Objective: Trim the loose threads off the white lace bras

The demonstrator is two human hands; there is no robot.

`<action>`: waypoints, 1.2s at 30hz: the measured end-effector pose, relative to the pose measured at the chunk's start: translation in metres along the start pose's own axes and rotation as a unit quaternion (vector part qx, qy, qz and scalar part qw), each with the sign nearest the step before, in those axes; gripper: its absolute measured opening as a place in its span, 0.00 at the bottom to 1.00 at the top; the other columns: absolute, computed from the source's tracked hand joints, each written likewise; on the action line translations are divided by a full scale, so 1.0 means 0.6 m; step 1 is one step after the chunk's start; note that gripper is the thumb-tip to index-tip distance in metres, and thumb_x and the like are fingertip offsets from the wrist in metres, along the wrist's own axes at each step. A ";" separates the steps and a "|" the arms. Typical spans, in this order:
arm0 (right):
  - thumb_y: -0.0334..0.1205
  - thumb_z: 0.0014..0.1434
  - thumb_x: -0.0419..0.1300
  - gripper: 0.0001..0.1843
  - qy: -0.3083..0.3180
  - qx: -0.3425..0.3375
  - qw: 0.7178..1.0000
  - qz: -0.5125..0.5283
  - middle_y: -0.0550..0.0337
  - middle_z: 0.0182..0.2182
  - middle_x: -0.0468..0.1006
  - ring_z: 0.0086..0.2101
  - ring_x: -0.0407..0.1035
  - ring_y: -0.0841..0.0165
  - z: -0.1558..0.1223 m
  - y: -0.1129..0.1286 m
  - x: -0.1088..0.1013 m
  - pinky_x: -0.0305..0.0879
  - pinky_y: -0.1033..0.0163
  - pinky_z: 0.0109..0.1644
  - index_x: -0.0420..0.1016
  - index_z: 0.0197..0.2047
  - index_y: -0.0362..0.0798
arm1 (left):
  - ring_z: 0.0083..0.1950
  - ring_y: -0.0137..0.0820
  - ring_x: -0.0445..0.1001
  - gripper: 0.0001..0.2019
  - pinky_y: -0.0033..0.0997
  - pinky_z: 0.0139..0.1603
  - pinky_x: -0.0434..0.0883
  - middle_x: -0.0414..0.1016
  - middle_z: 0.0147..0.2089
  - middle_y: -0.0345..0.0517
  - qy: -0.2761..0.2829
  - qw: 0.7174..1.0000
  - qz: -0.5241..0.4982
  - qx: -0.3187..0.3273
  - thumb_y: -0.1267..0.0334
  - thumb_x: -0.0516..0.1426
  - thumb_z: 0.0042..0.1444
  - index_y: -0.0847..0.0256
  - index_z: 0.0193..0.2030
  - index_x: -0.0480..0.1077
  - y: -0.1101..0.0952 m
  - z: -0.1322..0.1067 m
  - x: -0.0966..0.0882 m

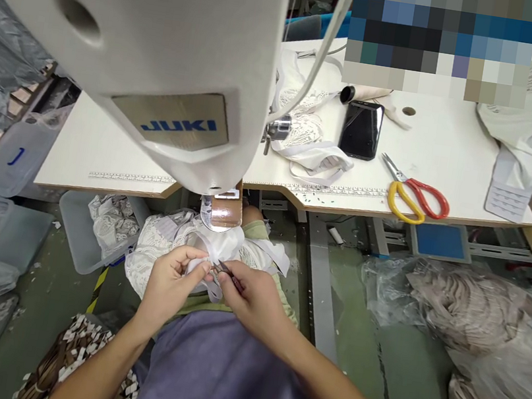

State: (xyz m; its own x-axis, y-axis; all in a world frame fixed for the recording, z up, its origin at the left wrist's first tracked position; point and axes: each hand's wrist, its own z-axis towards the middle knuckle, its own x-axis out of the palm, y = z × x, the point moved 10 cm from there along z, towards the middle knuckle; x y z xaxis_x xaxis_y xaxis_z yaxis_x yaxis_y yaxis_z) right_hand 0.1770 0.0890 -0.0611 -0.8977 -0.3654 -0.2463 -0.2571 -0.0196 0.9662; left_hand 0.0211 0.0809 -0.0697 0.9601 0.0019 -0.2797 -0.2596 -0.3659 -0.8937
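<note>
A fold of a white lace garment (148, 254) was pinched between the thumb and fingers of the left hand (174, 279), which was nearly closed, the fingers being curled in around the cloth. A small dark pointed tool (234, 280) was gripped in the closed right hand (251, 295), its tip held right beside the pinched edge; whether the cloth was touched by the tip could not be told. The garment was spread over the person's lap, below the front edge of the white table (466, 163), and was partly hidden by a shiny metal plate (224, 213). Much of the view above was filled by the white head of a sewing machine (170, 38), marked JUKI. On the table, scissors (408, 199) with one yellow and one red handle were laid near the front edge, their blades pointed toward a black phone (361, 130). White lace pieces (315, 157) were heaped to the left of the phone. At the lower left, pale lace cloth (115, 223) was held in a translucent bin (71, 237). On the right, beige cloth (473, 314) was wrapped in clear plastic.
</note>
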 end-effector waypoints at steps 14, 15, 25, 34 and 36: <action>0.37 0.66 0.59 0.05 -0.071 -0.152 0.963 -0.210 0.62 0.28 0.73 0.26 0.64 0.72 -0.003 0.037 -0.024 0.52 0.66 0.29 0.75 0.39 0.46 | 0.35 0.33 0.82 0.08 0.27 0.35 0.75 0.83 0.34 0.41 -0.024 0.995 0.084 0.056 0.58 0.62 0.60 0.58 0.42 0.78 -0.015 -0.022 0.005; 0.37 0.67 0.58 0.06 -0.077 -0.159 0.956 -0.234 0.62 0.28 0.73 0.26 0.64 0.72 -0.003 0.037 -0.020 0.51 0.65 0.29 0.75 0.38 0.46 | 0.35 0.32 0.81 0.08 0.27 0.35 0.74 0.83 0.35 0.40 -0.034 0.991 0.109 0.075 0.58 0.61 0.60 0.57 0.43 0.78 -0.020 -0.024 0.004; 0.33 0.57 0.58 0.09 -0.001 -0.085 0.968 -0.235 0.63 0.24 0.66 0.24 0.56 0.72 0.031 -0.010 -0.010 0.43 0.63 0.28 0.63 0.26 0.48 | 0.36 0.34 0.80 0.08 0.30 0.38 0.73 0.84 0.38 0.43 -0.012 0.981 0.168 0.101 0.60 0.59 0.61 0.57 0.43 0.79 -0.001 -0.007 0.021; 0.48 0.57 0.63 0.19 -0.058 0.078 0.911 0.400 0.70 0.22 0.57 0.19 0.46 0.75 0.025 -0.062 -0.089 0.46 0.67 0.23 0.56 0.27 0.51 | 0.35 0.35 0.81 0.14 0.32 0.40 0.75 0.82 0.35 0.44 0.059 0.998 -0.028 -0.019 0.53 0.65 0.57 0.61 0.43 0.76 0.047 0.020 0.001; 0.51 0.60 0.61 0.18 -0.007 0.063 0.925 0.375 0.68 0.24 0.63 0.19 0.51 0.74 0.017 -0.045 -0.083 0.50 0.67 0.24 0.58 0.30 0.52 | 0.35 0.35 0.81 0.14 0.31 0.40 0.74 0.82 0.35 0.45 0.072 0.997 -0.023 -0.027 0.53 0.65 0.57 0.61 0.43 0.76 0.042 0.018 0.007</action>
State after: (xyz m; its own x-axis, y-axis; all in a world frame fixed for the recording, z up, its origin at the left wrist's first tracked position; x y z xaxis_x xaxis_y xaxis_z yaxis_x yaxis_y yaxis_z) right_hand 0.2250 0.1173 -0.0758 -0.8446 -0.2209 0.4877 0.4005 0.3436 0.8494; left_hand 0.0176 0.0819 -0.0971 0.9768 -0.1128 -0.1819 -0.2127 -0.4184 -0.8830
